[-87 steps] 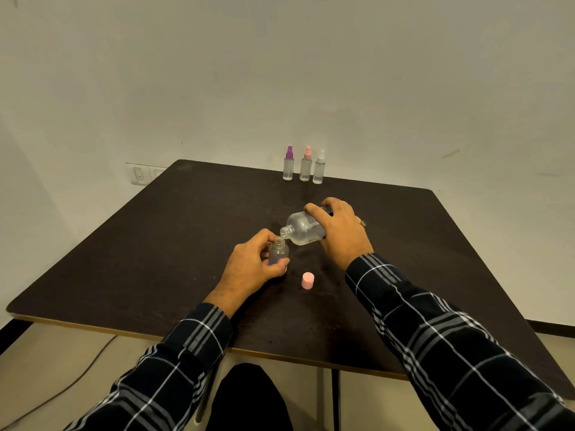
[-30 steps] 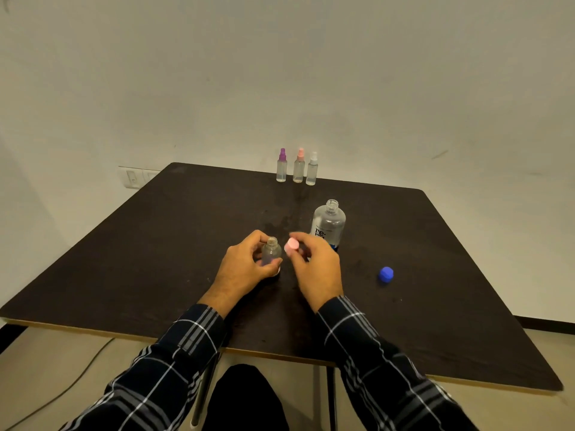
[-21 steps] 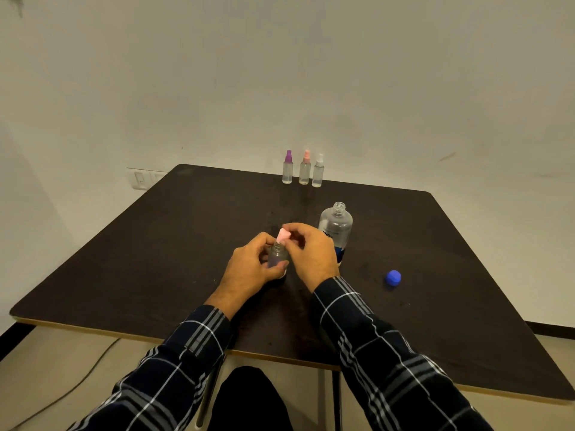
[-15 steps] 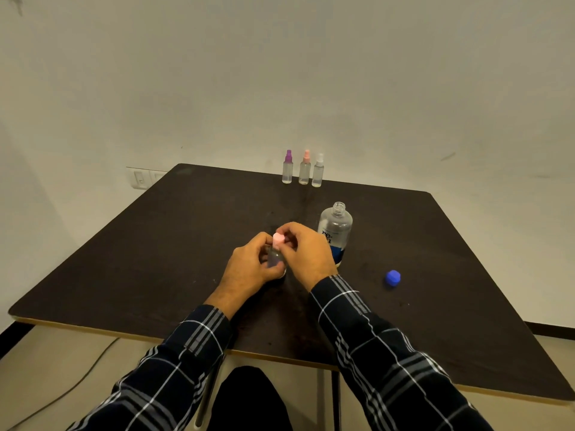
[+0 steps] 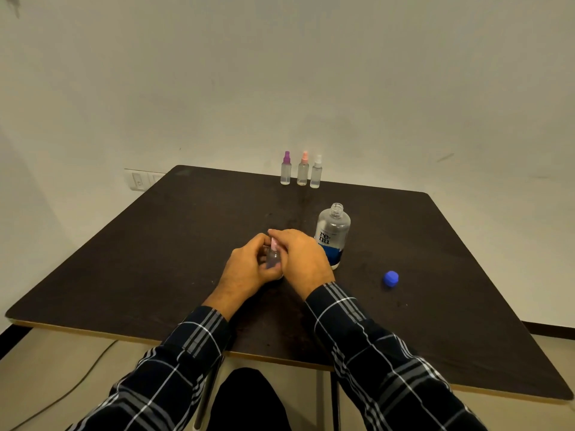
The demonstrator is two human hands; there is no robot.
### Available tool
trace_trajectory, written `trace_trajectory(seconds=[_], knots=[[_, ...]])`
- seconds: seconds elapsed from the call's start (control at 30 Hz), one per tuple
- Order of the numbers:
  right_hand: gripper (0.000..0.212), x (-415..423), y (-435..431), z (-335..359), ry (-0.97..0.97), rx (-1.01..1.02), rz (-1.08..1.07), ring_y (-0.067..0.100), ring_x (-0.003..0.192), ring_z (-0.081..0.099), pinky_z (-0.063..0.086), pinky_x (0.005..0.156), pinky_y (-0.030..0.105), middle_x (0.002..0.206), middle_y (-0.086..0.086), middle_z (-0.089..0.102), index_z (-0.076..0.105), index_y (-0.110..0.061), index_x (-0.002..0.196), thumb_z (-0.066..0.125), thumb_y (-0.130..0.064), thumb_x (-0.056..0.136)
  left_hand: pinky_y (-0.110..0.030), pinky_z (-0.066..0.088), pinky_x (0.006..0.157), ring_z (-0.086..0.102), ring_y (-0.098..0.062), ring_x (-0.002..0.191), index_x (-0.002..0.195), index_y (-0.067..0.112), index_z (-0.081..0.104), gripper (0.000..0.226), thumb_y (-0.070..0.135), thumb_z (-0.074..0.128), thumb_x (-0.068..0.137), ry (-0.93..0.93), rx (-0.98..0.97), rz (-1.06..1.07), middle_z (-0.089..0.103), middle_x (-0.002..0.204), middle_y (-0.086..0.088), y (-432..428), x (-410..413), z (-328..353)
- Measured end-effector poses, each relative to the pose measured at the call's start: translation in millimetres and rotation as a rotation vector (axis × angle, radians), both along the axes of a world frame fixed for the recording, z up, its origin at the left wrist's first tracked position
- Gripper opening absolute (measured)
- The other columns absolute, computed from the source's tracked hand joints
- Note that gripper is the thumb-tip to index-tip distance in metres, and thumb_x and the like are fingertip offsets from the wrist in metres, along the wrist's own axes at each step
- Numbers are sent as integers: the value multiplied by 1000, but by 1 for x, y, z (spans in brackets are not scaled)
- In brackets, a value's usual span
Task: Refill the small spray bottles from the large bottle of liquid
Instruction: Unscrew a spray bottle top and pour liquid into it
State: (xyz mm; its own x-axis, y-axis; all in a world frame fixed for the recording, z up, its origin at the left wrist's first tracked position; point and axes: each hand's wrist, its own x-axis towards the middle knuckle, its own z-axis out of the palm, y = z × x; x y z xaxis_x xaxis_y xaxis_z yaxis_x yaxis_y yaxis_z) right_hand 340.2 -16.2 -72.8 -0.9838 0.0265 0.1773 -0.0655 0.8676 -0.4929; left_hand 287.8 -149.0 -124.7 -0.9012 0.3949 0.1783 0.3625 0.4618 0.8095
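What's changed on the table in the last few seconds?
The right hand set the large bottle down upright, let it go, picked up the pink cap and now holds it on the small bottle. The left hand still grips that bottle; the three spray bottles at the back stayed put.

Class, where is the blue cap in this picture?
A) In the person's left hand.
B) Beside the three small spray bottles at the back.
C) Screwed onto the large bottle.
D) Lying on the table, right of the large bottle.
D: the blue cap lies alone on the table, right of the large bottle, whose neck stands open.
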Motion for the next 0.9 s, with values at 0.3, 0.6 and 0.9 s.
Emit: trace_trajectory(seconds=[0.3, 0.6, 0.9], knots=[[35, 7, -1, 3, 134, 34, -161, 15, 102, 60, 52, 78, 31, 120, -5, 56, 53, -26, 127, 52, -46, 98, -21, 54, 76, 66, -1, 88, 104, 34, 59, 35, 32, 84, 80, 5, 5, -6, 69, 96, 13, 0, 0, -2], [46, -3, -3, 9, -55, -65, -89, 22, 123, 54, 45, 107, 39, 132, 5, 56, 55, -20, 136, 67, -14, 91, -14, 51, 69, 66, 6, 82, 102, 36, 58, 35, 31, 85, 80, 17, -7, 3, 70, 91, 12, 0, 0, -1], [56, -3, -7, -1, -43, -75, -94, 25, 127, 52, 45, 106, 44, 139, 5, 51, 49, -21, 141, 70, -17, 89, -12, 48, 69, 65, 7, 81, 100, 40, 55, 36, 31, 84, 80, 3, -8, 0, 68, 93, 15, 0, 3, 3]])
